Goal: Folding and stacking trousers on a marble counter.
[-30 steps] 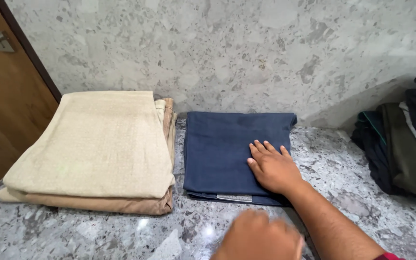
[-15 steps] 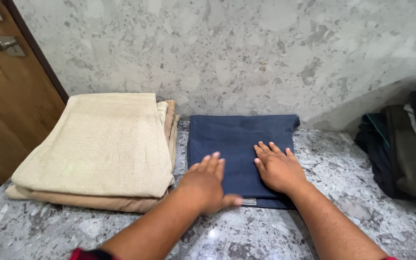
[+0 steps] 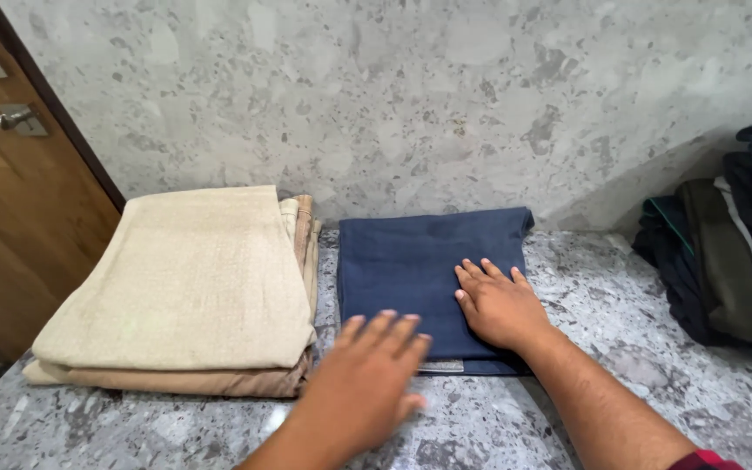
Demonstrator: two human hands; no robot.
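A folded navy blue cloth [image 3: 402, 261] lies flat on the speckled stone counter [image 3: 637, 365] against the wall. My right hand [image 3: 498, 305] rests palm down on the cloth's right front part, fingers spread. My left hand [image 3: 367, 383] hovers open over the cloth's front left corner and the counter edge in front of it, slightly blurred, holding nothing. To the left of the blue cloth sits a stack of folded beige and tan cloths [image 3: 184, 287].
A heap of dark unfolded clothes [image 3: 724, 252] lies at the right end of the counter. A wooden door [image 3: 10, 191] with a metal handle [image 3: 15, 119] stands at the left. The stone wall [image 3: 411, 96] rises right behind the cloths.
My left hand came up from the bottom edge onto the blue cloth, then drew back toward me and lifted. My right hand stayed pressed on the cloth.
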